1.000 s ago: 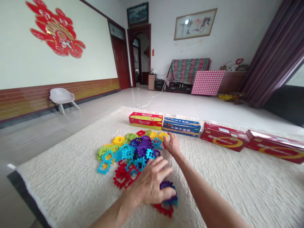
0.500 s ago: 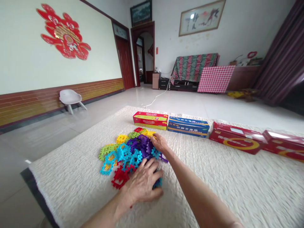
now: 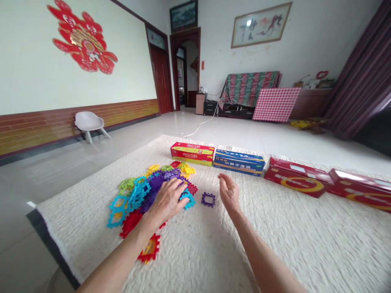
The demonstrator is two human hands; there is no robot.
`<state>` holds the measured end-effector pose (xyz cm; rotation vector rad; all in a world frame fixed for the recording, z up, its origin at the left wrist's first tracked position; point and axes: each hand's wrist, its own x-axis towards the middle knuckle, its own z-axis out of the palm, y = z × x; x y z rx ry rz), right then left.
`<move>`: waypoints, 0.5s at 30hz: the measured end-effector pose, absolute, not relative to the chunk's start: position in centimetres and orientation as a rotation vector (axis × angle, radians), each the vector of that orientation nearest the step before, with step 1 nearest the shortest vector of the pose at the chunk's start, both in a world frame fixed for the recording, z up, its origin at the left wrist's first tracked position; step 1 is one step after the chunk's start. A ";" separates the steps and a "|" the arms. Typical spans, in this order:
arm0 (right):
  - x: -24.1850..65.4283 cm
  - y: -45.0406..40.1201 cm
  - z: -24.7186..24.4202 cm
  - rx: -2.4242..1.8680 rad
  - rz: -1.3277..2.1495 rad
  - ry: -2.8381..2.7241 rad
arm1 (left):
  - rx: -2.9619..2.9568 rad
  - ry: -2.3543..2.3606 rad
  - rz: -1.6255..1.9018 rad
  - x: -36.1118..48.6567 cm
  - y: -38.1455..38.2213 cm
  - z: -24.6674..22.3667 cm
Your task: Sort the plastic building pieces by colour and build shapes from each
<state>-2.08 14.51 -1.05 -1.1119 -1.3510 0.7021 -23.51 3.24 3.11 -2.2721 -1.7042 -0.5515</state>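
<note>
A heap of toothed plastic building tiles in blue, purple, red, yellow and green lies on the cream quilted cover. My left hand [image 3: 168, 198] rests on the heap's right side, fingers spread over purple tiles [image 3: 156, 181] and beside a light blue tile [image 3: 187, 199]. Right of the heap my right hand [image 3: 229, 192] hovers apart from the tiles, its fingers close together and curved, with nothing seen in them. A single purple square frame tile [image 3: 208, 199] lies between my hands. Near my left forearm is a red tile with a yellow centre [image 3: 150, 248].
Behind the heap stands a row of boxes: a red and yellow box [image 3: 192, 154], a blue box [image 3: 238, 162] and two dark red boxes [image 3: 297, 177]. The cover's left edge [image 3: 58, 244] drops off beside the tiled floor. A white chair [image 3: 89, 122] stands by the wall.
My right hand has left the heap and moved right. My left hand has shifted up and left, and the tiles have slid left. The purple frame tile now lies alone.
</note>
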 end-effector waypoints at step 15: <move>2.6 10.8 -3.9 -1.290 0.413 -1.698 | -2.381 -1.755 -0.238 -20.7 6.0 1.4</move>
